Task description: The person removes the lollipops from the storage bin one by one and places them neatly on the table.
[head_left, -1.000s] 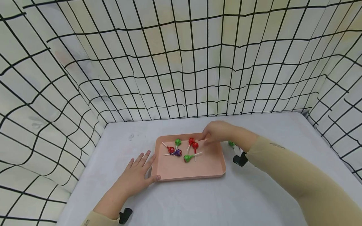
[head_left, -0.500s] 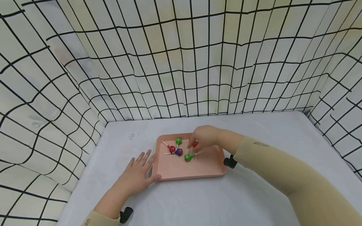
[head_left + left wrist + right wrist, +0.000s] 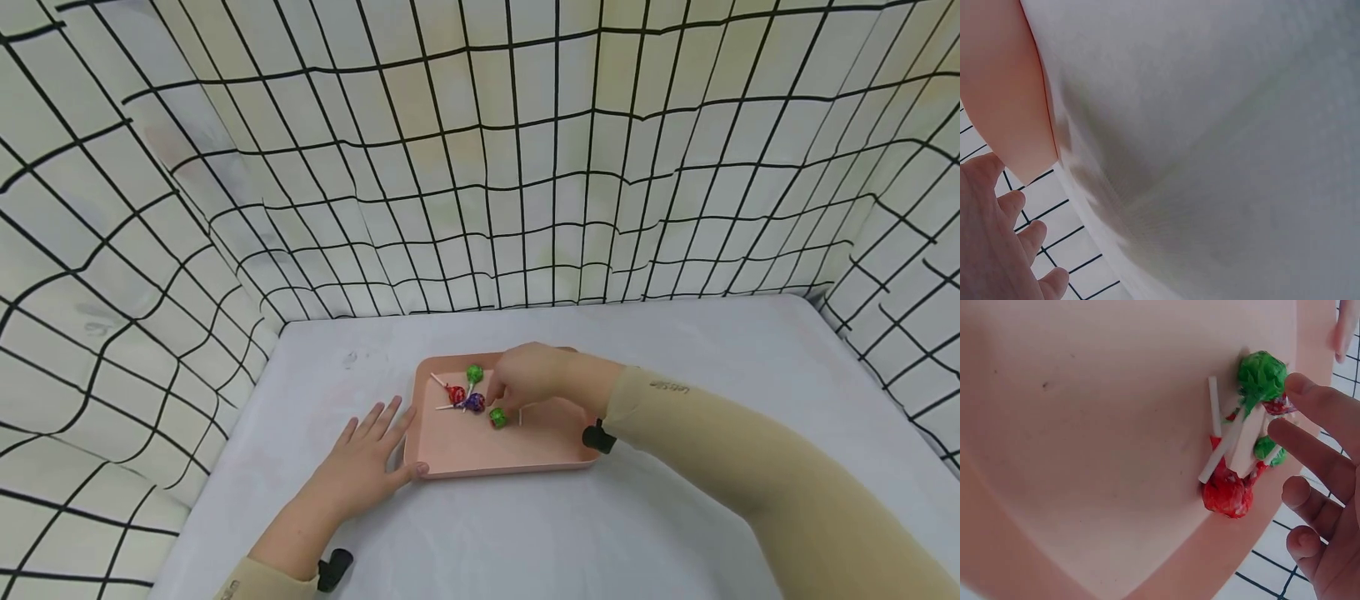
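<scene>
A shallow pink tray (image 3: pixel 480 454) on the white table holds several wrapped lollipops. My right hand (image 3: pixel 528 372) reaches over its middle, fingers loosely bent and apart. In the right wrist view, one fingertip is close beside a green lollipop (image 3: pixel 1262 376); a red lollipop (image 3: pixel 1227 495) lies below it. From the head view, a green lollipop (image 3: pixel 498 418) shows under that hand, which covers the red ones. To the left lie a red lollipop (image 3: pixel 456 395), a purple one (image 3: pixel 475 403) and another green one (image 3: pixel 474 374). My left hand (image 3: pixel 360 471) lies spread at the tray's left edge, thumb on the front corner.
A white table (image 3: pixel 675 533) extends around the tray. White walls with a black grid (image 3: pixel 525 208) rise behind and at both sides. The right sleeve (image 3: pixel 720 442) crosses the table's right part. A black wrist device (image 3: pixel 334 571) sits at the left wrist.
My right hand has moved left and slightly nearer, from the tray's back right over the red lollipops toward the green one. The left hand has stayed put.
</scene>
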Motion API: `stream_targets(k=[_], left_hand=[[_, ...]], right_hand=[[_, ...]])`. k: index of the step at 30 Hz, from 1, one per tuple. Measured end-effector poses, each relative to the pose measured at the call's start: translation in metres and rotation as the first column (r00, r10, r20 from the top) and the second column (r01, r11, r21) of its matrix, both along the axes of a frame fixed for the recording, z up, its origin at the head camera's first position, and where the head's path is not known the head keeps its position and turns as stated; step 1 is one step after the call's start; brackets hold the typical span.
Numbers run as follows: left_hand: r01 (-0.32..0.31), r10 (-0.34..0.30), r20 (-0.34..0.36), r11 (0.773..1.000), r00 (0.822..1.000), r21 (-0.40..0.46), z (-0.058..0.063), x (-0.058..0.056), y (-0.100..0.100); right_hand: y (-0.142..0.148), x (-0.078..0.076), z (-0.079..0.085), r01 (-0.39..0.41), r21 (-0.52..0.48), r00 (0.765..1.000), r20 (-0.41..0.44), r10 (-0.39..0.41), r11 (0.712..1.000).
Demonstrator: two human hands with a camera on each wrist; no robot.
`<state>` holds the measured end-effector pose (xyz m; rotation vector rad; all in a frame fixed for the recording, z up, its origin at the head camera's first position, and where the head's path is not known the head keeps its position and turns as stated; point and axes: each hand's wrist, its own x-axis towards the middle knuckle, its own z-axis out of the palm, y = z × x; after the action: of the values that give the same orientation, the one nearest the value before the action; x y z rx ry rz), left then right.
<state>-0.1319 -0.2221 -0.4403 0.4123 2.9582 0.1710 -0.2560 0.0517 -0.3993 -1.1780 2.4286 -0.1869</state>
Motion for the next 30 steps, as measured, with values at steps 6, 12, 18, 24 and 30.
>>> stream_targets(k=[6, 12, 18, 24, 30], left_hand=[[0.003, -0.003, -0.001, 1.0, 1.0, 0.007, -0.0023, -0.0008, 0.0], [0.0, 0.0, 0.006, 1.0, 1.0, 0.01, -0.0025, -0.0012, -0.0003], [-0.002, 0.002, 0.016, 1.0, 1.0, 0.01, -0.0014, -0.0007, -0.0003], [0.0, 0.0, 0.004, 1.0, 1.0, 0.007, 0.0012, -0.0001, 0.0011], [-0.007, 0.007, 0.017, 1.0, 1.0, 0.009, 0.0042, 0.0014, 0.0023]], right_hand=[[-0.0019, 0.0025, -0.0057, 0.013, -0.007, 0.998, 0.062, -0.013, 1.0], [-0.0038, 0.0044, -0.0076, -0.014, 0.029, 1.0, 0.026, 0.014, 0.999], [-0.0047, 0.0039, -0.0085, -0.038, 0.027, 0.999, 0.007, 0.038, 0.999], [-0.0032, 0.004, -0.0087, -0.002, 0.03, 1.0, 0.025, 0.001, 1.0], [0.0001, 0.0048, -0.0087, -0.001, 0.029, 1.0, 0.009, 0.0, 1.0]])
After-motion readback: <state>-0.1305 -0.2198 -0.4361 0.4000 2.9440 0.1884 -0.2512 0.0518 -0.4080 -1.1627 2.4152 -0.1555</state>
